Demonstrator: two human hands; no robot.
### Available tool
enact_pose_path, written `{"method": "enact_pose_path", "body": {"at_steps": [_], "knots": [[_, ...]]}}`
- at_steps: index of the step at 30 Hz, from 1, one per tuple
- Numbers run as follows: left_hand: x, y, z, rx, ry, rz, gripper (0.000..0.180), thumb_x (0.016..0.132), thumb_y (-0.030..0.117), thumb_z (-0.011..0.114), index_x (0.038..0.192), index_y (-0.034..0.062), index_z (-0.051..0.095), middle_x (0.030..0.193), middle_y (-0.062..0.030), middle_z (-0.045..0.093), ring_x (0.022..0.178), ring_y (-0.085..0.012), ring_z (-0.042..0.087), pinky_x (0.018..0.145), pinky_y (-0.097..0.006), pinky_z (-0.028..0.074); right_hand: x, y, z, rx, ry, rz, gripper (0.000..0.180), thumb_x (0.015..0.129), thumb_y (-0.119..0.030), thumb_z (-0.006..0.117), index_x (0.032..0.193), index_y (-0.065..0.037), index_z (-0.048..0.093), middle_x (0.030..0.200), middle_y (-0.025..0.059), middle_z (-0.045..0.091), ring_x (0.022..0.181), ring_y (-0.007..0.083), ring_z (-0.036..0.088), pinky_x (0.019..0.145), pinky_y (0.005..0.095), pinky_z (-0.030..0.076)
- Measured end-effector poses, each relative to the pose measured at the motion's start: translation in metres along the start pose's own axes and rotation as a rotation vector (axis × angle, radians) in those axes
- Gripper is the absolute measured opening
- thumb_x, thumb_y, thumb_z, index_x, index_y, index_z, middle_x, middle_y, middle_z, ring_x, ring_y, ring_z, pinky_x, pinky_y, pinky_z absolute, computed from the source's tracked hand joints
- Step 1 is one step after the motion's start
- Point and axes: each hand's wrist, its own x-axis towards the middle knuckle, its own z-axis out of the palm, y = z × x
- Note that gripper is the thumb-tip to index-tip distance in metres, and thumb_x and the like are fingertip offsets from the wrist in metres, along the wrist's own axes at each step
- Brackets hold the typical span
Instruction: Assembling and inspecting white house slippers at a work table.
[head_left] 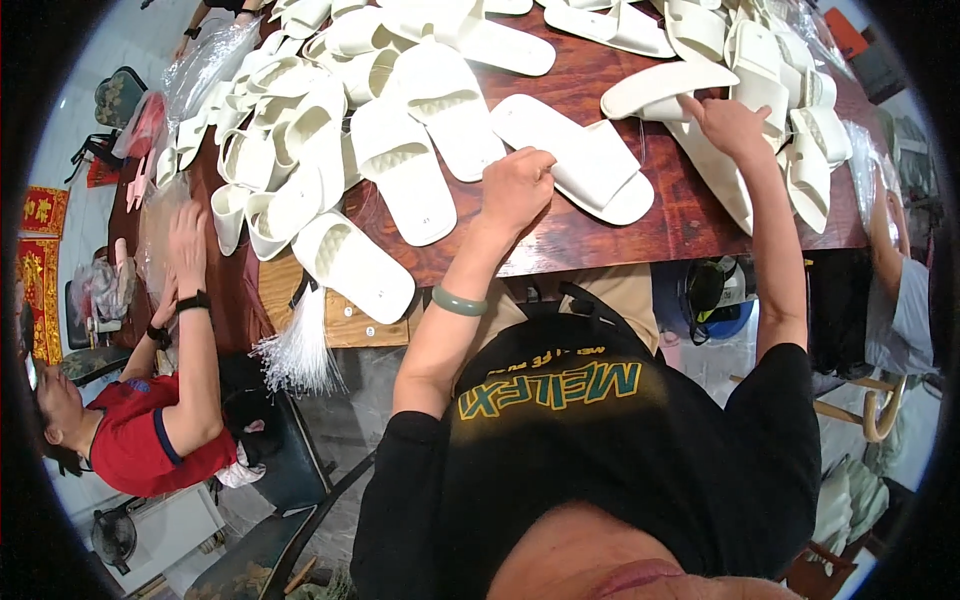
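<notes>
My left hand point(518, 188), with a green bangle on its wrist, is closed in a fist at the near left side of a cream slide slipper point(572, 158). What its fingers hold, if anything, is hidden. Farther right, my right hand point(732, 125) grips the edge of another cream slipper point(668, 84), which is tilted above the table. Under that hand lies one more slipper point(712, 170), partly covered by the hand and the raised slipper. A thin clear strand hangs below the raised slipper.
Cream slippers point(300, 130) are heaped across the dark red wooden table point(560, 248), at left, back and right. A bundle of clear plastic strands point(300, 345) hangs off the front edge. Co-workers sit at left, handling a clear bag point(160, 225), and at right.
</notes>
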Motion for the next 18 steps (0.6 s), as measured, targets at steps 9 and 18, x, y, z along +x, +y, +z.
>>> {"method": "enact_pose_path", "body": {"at_steps": [9,18], "knots": [[-0.003,-0.001,-0.003,-0.080,-0.028,0.054,0.012,0.066,0.001,0.055,0.075,0.0051,0.062,0.072,-0.0107,0.062,0.067,-0.0287,0.062,0.057,-0.036,0.049,0.022,-0.003,0.065,0.863,-0.152,-0.153,0.040,0.087,-0.039,0.059,0.088,0.001,0.065,0.073,0.0079,0.062,0.070,0.0123,0.055,0.066,0.0275,0.043],[-0.009,0.014,-0.042,-0.061,-0.106,0.049,0.011,0.064,-0.002,0.054,0.072,0.0035,0.059,0.068,-0.0116,0.060,0.062,-0.0283,0.060,0.055,-0.035,0.047,0.041,-0.056,-0.030,0.187,0.249,-0.540,0.028,0.090,-0.029,0.054,0.086,-0.002,0.059,0.071,0.0189,0.059,0.068,0.0320,0.060,0.061,0.0377,0.045]]}}
